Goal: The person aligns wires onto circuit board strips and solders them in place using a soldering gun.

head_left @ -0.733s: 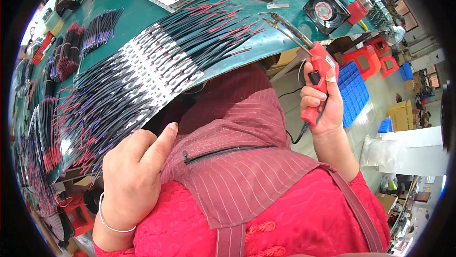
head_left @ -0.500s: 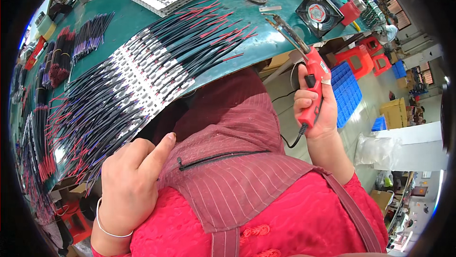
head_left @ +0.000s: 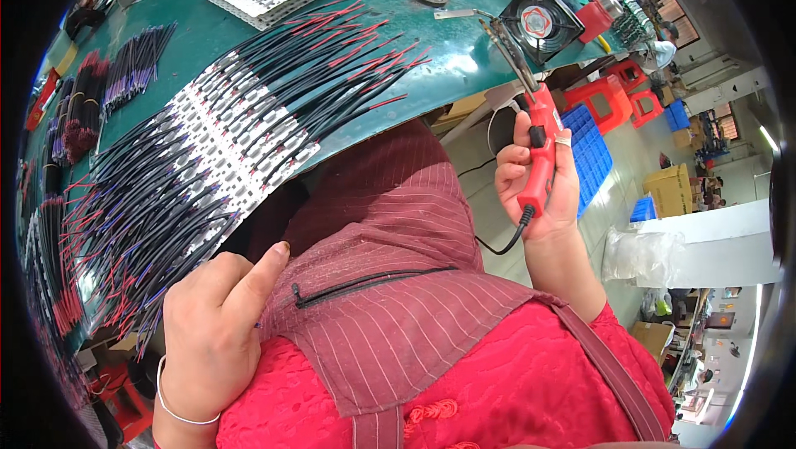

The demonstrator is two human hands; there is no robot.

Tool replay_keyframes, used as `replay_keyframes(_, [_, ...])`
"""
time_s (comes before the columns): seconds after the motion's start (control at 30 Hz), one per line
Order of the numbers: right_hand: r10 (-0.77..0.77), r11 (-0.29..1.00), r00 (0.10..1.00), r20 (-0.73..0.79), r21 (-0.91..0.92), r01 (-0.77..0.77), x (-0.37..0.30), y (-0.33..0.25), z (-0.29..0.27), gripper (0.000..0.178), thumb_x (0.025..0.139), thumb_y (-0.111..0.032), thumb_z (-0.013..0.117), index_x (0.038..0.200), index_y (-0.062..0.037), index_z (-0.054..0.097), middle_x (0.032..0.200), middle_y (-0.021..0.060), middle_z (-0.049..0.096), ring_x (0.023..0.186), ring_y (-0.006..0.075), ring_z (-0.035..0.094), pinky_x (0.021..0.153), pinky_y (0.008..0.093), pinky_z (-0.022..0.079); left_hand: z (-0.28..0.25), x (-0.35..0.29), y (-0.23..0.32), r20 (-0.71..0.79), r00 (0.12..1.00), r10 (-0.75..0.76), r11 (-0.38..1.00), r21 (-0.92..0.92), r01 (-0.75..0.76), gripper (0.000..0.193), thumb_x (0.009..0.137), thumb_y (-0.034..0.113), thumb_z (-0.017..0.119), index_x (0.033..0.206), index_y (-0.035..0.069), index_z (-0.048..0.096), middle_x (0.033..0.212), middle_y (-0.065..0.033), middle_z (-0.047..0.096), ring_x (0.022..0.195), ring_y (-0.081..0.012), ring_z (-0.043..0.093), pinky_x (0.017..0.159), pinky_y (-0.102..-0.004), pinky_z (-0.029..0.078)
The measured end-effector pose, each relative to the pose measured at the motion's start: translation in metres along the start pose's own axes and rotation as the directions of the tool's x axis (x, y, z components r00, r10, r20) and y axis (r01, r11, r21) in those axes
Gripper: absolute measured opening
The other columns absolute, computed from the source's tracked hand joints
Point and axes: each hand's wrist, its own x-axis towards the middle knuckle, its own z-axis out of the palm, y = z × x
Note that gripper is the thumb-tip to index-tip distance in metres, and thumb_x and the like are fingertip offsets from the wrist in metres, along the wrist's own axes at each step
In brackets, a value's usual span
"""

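Head view, looking down from above the person's own chest. The right hand [head_left: 537, 175] is wrapped firmly around the red handle of a soldering iron [head_left: 535, 130], holding it upright just off the edge of the green table [head_left: 207, 30], with its metal tip pointing up toward a small black fan [head_left: 539, 22]. A black cord [head_left: 502, 237] hangs from the bottom of the handle.

The left hand [head_left: 217, 329] is low at the table's near edge, loosely curled with the thumb raised; it does not appear to hold anything, though its fingers are turned away and partly out of sight. A thin bracelet [head_left: 178, 403] circles the wrist.

Just beyond the left hand, rows of small white boards with red and black wires [head_left: 224, 138] lie spread across the table. The work looks paused between joints: the iron is lifted clear and no wire is in hand. The next move would seem to call for bringing the tip down to a board while the left hand steadies a wire.

The iron's tip is thin and hard to make out against the fan. A dark maroon scarf [head_left: 390, 283] and red clothing hide the table's near edge. The table's far and left parts bend away into the dark rim.
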Motion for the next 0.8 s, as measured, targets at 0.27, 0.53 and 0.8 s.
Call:
replay_keyframes(0.27, [0.049, 0.988, 0.998, 0.05, 0.142, -0.056, -0.008, -0.008, -0.009, 0.052, 0.103, -0.055, 0.053, 0.122, -0.0061, 0.06, 0.107, 0.003, 0.072, 0.072, 0.0125, 0.051, 0.062, 0.0278, 0.044, 0.002, -0.001, -0.008, -0.017, 0.999, 0.032, 0.999, -0.028, -0.032, 0.05, 0.071, -0.005, 0.062, 0.119, 0.002, 0.071, 0.077, -0.0095, 0.056, 0.062, -0.0275, 0.057, 0.054, -0.0396, 0.045])
replay_keyframes(0.53, [-0.027, 1.0, 0.998, 0.057, 0.003, 0.026, -0.026, -0.013, -0.001, 0.05, 0.103, -0.052, 0.055, 0.123, -0.006, 0.057, 0.103, 0.0035, 0.069, 0.071, 0.0112, 0.051, 0.06, 0.0269, 0.045, -0.001, -0.008, -0.011, 0.039, 0.999, 0.008, 0.991, -0.137, -0.002, 0.058, 0.073, -0.015, 0.056, 0.127, 0.004, 0.068, 0.074, -0.0115, 0.059, 0.064, -0.0284, 0.062, 0.058, -0.0383, 0.049])
replay_keyframes(0.8, [-0.285, 0.752, 0.93, 0.232, -0.547, 0.367, -0.047, -0.101, 0.044, 0.051, 0.103, -0.039, 0.064, 0.128, 0.0036, 0.054, 0.097, 0.0045, 0.063, 0.073, 0.009, 0.048, 0.061, 0.0229, 0.043, 0.009, -0.015, -0.018, 0.14, 0.989, 0.044, 0.956, -0.292, -0.001, 0.054, 0.079, -0.012, 0.059, 0.13, 0.005, 0.065, 0.076, -0.0136, 0.06, 0.065, -0.03, 0.062, 0.06, -0.0398, 0.049])
